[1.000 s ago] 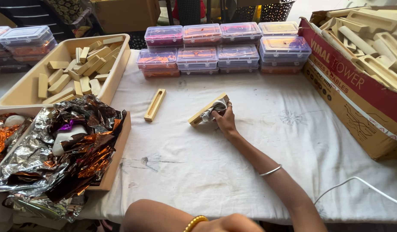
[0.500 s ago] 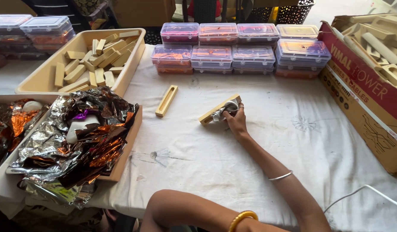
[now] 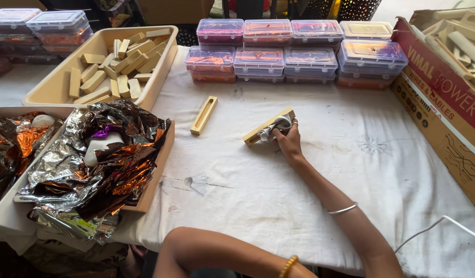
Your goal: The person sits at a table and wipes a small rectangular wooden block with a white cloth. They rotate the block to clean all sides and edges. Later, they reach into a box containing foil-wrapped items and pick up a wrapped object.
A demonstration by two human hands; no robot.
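Centrally, our right hand (image 3: 288, 140) closes its fingers on a white cloth (image 3: 275, 126) against a wooden block (image 3: 255, 133), below stacked clear lidded boxes (image 3: 294, 51).

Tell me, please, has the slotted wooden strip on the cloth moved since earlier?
No; the slotted wooden strip lies below the same stack of lidded boxes as before.

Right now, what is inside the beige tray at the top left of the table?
The beige tray holds a loose pile of short wooden blocks, heaped toward its far end; its near floor is bare. Whatever lies under the pile is covered by the blocks.
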